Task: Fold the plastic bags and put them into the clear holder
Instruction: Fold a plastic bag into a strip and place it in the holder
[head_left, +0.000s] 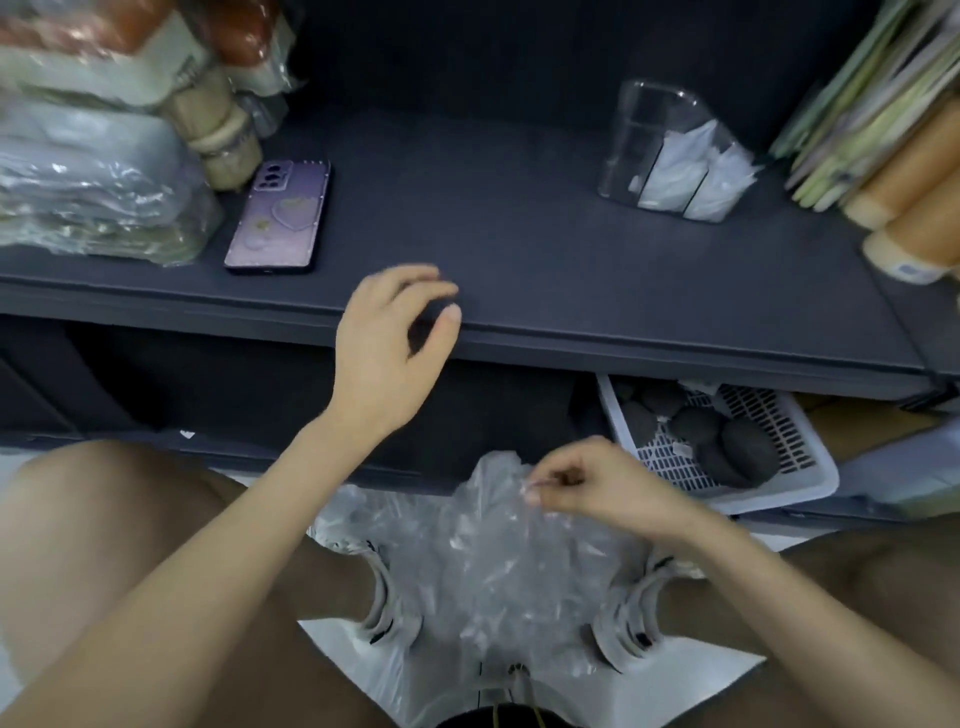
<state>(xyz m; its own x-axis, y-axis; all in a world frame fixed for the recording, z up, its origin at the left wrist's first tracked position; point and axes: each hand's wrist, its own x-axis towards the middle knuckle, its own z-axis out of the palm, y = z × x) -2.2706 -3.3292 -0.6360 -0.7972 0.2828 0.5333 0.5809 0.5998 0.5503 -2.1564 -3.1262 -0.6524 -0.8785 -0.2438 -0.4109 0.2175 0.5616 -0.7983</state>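
Note:
A crumpled clear plastic bag (498, 566) lies low in the middle, over my feet and between my knees. My right hand (597, 488) pinches its upper edge with thumb and fingertips. My left hand (389, 338) hovers at the front edge of the dark shelf (519, 249), its fingers loosely curled, holding nothing. The clear holder (670, 150) stands at the back right of the shelf. Folded white bags (691, 171) fill its right end, and its left end looks bare.
A purple phone (278, 218) lies on the shelf's left part, beside stacked wrapped packages (88, 171). Rolls and paper bundles (904, 130) crowd the right end. A white slotted basket (810, 467) with dark round things sits under the shelf at the right.

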